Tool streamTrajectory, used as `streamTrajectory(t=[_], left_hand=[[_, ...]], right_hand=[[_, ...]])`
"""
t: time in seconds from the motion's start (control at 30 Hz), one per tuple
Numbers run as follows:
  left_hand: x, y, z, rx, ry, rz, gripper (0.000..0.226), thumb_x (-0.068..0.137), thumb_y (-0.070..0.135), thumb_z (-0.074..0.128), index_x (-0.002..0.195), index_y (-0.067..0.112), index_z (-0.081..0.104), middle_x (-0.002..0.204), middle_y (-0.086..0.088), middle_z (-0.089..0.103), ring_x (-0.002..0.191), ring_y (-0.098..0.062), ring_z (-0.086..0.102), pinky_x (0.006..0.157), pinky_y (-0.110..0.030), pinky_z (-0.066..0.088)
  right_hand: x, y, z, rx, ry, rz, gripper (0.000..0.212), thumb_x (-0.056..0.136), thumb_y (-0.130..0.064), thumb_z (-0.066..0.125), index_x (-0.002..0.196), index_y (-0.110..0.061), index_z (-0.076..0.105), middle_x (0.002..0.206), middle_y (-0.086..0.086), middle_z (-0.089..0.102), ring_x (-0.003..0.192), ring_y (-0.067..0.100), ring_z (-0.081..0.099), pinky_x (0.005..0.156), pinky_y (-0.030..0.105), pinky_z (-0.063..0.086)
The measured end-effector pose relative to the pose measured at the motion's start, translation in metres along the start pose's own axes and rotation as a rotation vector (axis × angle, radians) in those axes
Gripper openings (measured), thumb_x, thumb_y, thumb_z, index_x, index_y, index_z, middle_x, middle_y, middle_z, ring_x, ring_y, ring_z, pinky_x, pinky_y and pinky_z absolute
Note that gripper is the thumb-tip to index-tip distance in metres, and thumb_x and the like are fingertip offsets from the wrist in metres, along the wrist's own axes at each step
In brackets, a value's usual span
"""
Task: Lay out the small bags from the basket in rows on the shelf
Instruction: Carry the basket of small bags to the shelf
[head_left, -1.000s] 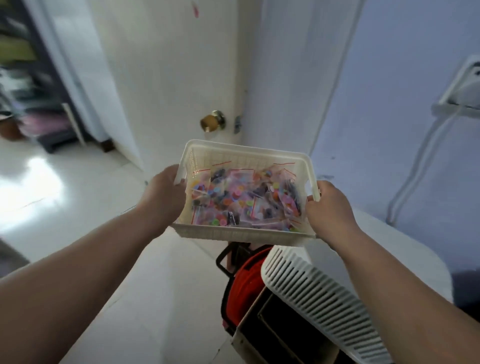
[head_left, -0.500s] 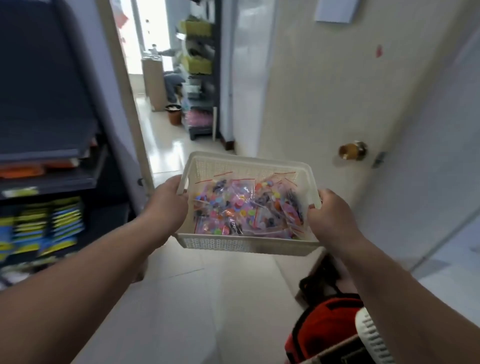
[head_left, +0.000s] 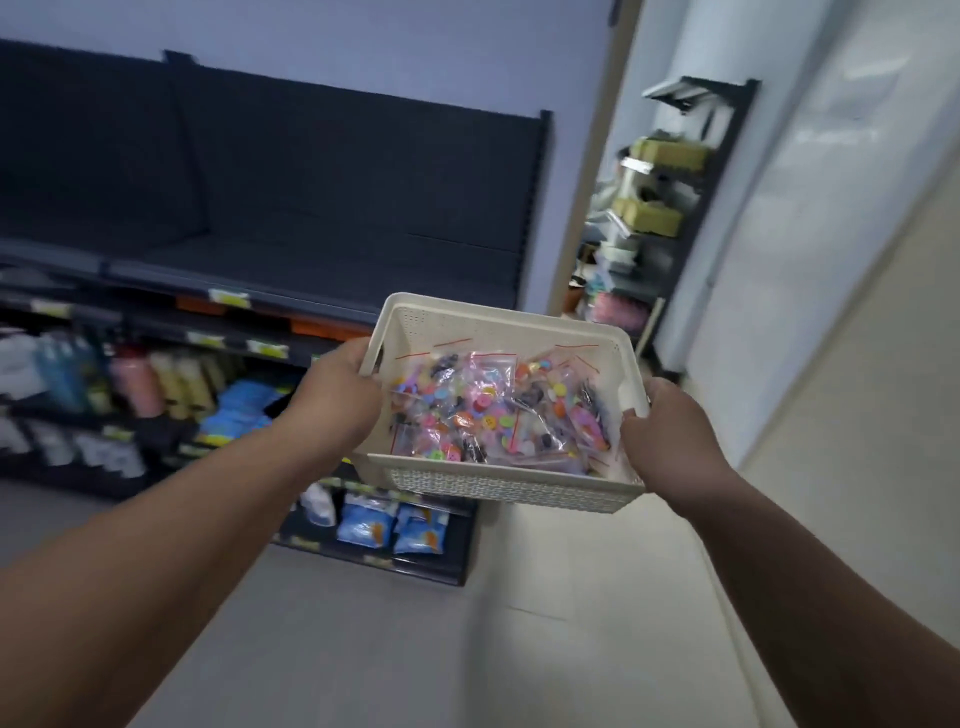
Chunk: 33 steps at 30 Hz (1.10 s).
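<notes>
both hands, left hand (head_left: 337, 400) and right hand (head_left: 670, 441), grip the cream perforated plastic basket (head_left: 498, 480) of small clear button bags (head_left: 493, 410), the dark metal shelf (head_left: 270, 270) up-left, nearer the left.

Blurred bottles (head_left: 156, 384) stand in a row, blue packets (head_left: 387, 525) sit lower down — a cluttered rack (head_left: 657, 218) stands farther right.
</notes>
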<state>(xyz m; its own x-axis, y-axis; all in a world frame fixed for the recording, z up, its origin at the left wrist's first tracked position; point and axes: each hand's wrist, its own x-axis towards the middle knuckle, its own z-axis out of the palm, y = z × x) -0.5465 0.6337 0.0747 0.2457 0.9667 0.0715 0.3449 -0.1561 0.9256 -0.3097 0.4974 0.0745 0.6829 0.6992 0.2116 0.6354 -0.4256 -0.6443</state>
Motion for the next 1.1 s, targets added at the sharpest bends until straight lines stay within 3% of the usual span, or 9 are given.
streamTrajectory(t=[0.2, 0.4, 0.57, 0.7, 1.1], left_hand=[[0.046, -0.038, -0.116, 0.07, 0.113, -0.043, 0.039, 0.094, 0.007, 0.041, 0.106, 0.041, 0.057, 0.091, 0.01, 0.063, 0.08, -0.012, 0.056, 0.057, -0.024, 0.04], [0.082, -0.071, -0.209, 0.065, 0.24, -0.129, 0.035, 0.094, 0.009, 0.044, 0.11, 0.035, 0.06, 0.091, 0.009, 0.066, 0.082, -0.015, 0.06, 0.057, -0.025, 0.041], [0.116, -0.1, -0.259, 0.058, 0.36, -0.188, 0.036, 0.093, 0.008, 0.043, 0.109, 0.034, 0.062, 0.086, 0.011, 0.065, 0.077, -0.012, 0.059, 0.056, -0.024, 0.04], [0.153, -0.122, -0.291, 0.058, 0.466, -0.227, 0.032, 0.094, 0.011, 0.044, 0.099, 0.039, 0.059, 0.085, 0.012, 0.063, 0.076, -0.01, 0.058, 0.056, -0.022, 0.04], [0.278, -0.159, -0.412, 0.03, 0.761, -0.318, 0.033, 0.096, 0.011, 0.043, 0.106, 0.038, 0.059, 0.089, 0.011, 0.065, 0.074, -0.007, 0.058, 0.053, -0.022, 0.039]], right_hand=[[0.017, -0.104, 0.093, 0.077, -0.097, -0.092, 0.021, 0.083, -0.008, 0.044, 0.098, -0.016, 0.057, 0.086, 0.004, 0.06, 0.078, 0.027, 0.057, 0.063, 0.032, 0.045], [0.035, -0.196, 0.169, 0.089, -0.218, -0.206, 0.025, 0.085, -0.008, 0.045, 0.105, -0.014, 0.058, 0.093, 0.005, 0.061, 0.079, 0.025, 0.057, 0.062, 0.03, 0.041], [0.062, -0.257, 0.229, 0.093, -0.301, -0.283, 0.025, 0.087, -0.007, 0.045, 0.108, -0.014, 0.055, 0.085, 0.001, 0.056, 0.072, 0.02, 0.053, 0.053, 0.027, 0.036], [0.096, -0.303, 0.286, 0.104, -0.365, -0.347, 0.024, 0.087, -0.007, 0.046, 0.108, -0.014, 0.055, 0.091, 0.003, 0.058, 0.075, 0.021, 0.054, 0.052, 0.027, 0.036], [0.188, -0.486, 0.442, 0.196, -0.569, -0.552, 0.022, 0.084, -0.004, 0.041, 0.097, -0.017, 0.054, 0.08, -0.001, 0.056, 0.065, 0.016, 0.05, 0.05, 0.027, 0.033]])
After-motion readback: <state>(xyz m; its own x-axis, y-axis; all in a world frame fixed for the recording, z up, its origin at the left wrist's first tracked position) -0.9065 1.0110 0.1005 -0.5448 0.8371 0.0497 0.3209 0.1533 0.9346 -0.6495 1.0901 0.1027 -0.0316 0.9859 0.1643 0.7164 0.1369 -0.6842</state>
